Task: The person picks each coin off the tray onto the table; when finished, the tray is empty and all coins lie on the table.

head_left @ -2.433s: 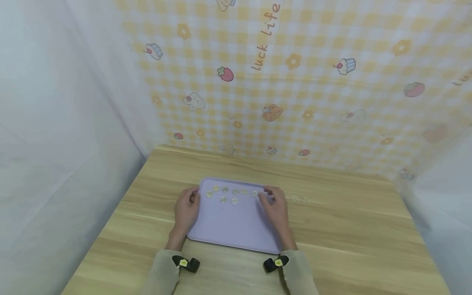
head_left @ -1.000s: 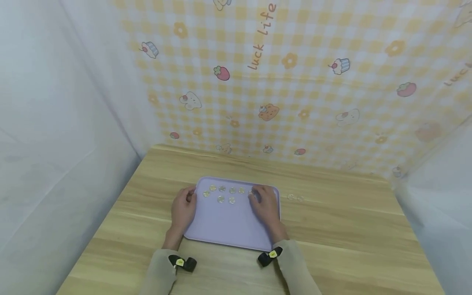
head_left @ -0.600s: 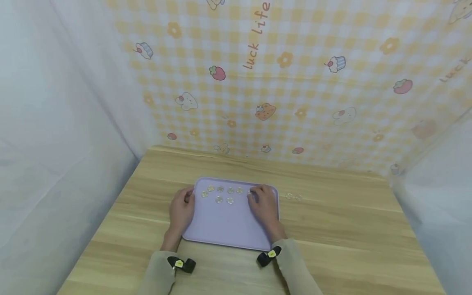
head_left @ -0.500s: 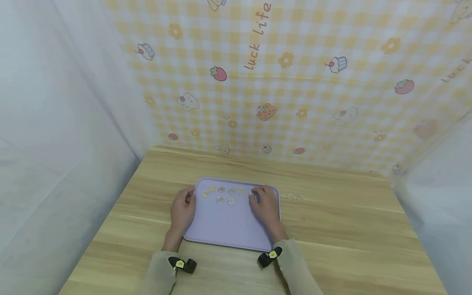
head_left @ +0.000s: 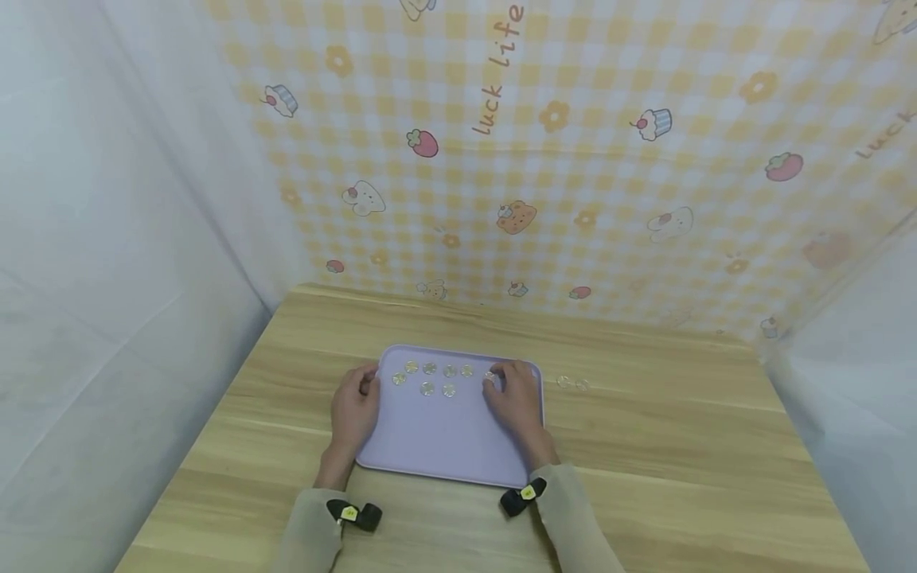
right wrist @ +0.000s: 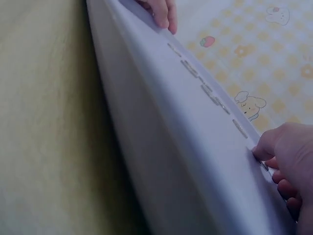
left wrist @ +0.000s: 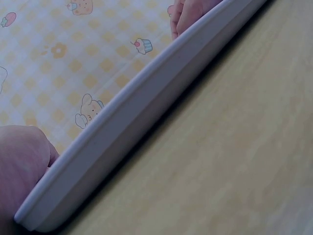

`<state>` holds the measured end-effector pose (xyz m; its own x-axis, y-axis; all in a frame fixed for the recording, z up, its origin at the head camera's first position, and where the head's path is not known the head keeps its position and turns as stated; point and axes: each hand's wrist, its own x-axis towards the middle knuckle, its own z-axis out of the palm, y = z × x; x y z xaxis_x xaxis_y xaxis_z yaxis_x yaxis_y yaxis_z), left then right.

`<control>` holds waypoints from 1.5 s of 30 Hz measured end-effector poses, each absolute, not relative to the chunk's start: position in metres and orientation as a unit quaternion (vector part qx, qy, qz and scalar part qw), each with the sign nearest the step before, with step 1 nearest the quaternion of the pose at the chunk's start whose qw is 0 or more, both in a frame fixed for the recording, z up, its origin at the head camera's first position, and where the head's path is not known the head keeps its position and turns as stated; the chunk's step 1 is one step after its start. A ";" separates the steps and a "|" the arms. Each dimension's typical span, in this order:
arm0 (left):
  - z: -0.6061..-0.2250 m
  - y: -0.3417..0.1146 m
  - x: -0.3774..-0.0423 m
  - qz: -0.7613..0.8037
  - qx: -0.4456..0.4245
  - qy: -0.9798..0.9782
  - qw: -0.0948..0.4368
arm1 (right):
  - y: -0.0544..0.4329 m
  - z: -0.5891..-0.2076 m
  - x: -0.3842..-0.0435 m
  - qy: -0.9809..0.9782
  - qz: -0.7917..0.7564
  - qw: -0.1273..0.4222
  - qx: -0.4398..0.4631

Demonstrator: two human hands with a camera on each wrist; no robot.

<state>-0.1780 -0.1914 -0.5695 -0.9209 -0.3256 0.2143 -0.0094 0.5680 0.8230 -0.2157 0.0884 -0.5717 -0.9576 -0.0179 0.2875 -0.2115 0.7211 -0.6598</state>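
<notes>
A lilac tray [head_left: 451, 438] lies on the table, with several small clear round discs [head_left: 427, 388] flat near its far side. My left hand [head_left: 354, 410] holds the tray's left rim, its fingers curled at the edge. Over the tray's far right part, my right hand [head_left: 516, 398] has thumb and fingertips around one clear disc [head_left: 489, 376], at the right end of the far row. In the right wrist view, that disc [right wrist: 264, 165] shows on edge between thumb and fingers, low against the tray. The hand partly hides it.
Two more clear discs [head_left: 564, 382] lie on the wooden table [head_left: 659, 446] right of the tray. A yellow checked cloth [head_left: 544, 175] hangs behind the table. White curtains [head_left: 129, 239] stand at both sides.
My right hand has moved left from the tray's right rim to the rightmost disc of the far row and stays there. The left hand keeps its place on the rim.
</notes>
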 end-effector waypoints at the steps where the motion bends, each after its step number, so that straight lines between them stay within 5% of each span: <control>1: -0.569 -0.191 -0.178 -0.455 0.097 -0.868 0.173 | 0.088 -0.571 -0.215 -0.917 0.370 0.132 0.062; 7: -0.569 -0.192 -0.178 -0.454 0.096 -0.870 0.165 | 0.089 -0.568 -0.214 -0.918 0.372 0.124 0.065; 17: -0.570 -0.190 -0.178 -0.454 0.099 -0.868 0.172 | 0.089 -0.556 -0.221 -0.937 0.348 0.020 0.016; 29: -0.565 -0.191 -0.176 -0.457 0.093 -0.869 0.166 | 0.088 -0.570 -0.216 -0.915 0.372 0.140 0.068; 45: -0.565 -0.191 -0.176 -0.457 0.096 -0.871 0.152 | 0.091 -0.571 -0.213 -0.914 0.363 0.153 0.095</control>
